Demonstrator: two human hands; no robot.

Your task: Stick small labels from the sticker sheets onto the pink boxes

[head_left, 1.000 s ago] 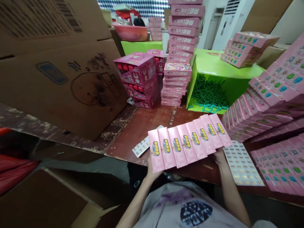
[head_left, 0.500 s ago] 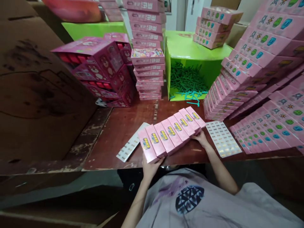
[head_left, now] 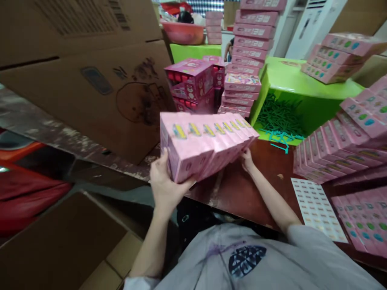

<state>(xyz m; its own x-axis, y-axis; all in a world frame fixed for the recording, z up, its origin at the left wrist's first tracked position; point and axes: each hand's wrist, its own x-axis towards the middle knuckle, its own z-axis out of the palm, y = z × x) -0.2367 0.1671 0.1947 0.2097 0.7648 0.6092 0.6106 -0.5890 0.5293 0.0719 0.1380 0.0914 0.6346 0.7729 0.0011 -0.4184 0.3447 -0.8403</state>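
A row of several pink boxes (head_left: 208, 141), pressed side by side with yellow logos on top, is held between my two hands. My left hand (head_left: 167, 183) grips the near left end, thumb along the front and fingers around the end face. At the far right end my right hand (head_left: 247, 159) is closed on the last box, its fingers partly hidden. The row hangs over the red-brown table (head_left: 263, 189). A sheet of small stickers (head_left: 319, 207) lies on the table to the right of my right arm.
Tall stacks of pink boxes (head_left: 252, 44) rise behind and at the right. A green box (head_left: 305, 80) holds green sticks. Magenta display boxes (head_left: 193, 78) stand behind the row. A large carton (head_left: 121, 92) is at the left; an open carton (head_left: 69, 241) sits below the table edge.
The row of pink boxes has been lifted off the table and moved left, carried by both hands. The view has turned left, bringing the open carton into sight.
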